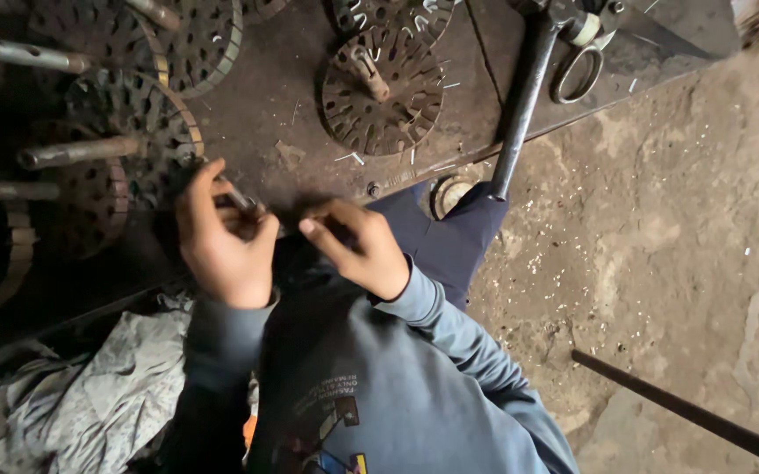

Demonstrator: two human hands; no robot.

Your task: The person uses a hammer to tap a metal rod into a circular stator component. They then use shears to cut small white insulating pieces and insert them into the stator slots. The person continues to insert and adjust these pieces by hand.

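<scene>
Hands meet at the near edge of the dark metal desk (pixel 291 96). Left hand (pixel 221 237) has its fingers (pixel 261 235) clenched on a thin grey metal rod (pixel 241 200), long axis slanting up-left, away from the body. Right hand (pixel 353 246) curls beside it; what it grasps I cannot tell. Farther off lies one rusty slotted round disc with a centre shaft (pixel 383 88); several more sit left. One pair of scissors (pixel 579 70) lies far right.

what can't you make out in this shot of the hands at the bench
Head view only:
- Small metal piece in the left hand: mostly covered by the fingers, kind unclear.
- Right hand: shadow hides whether it holds anything.
- Slotted discs at left: cut by the frame edge, dark.
- Long handle: top cut off.
</scene>
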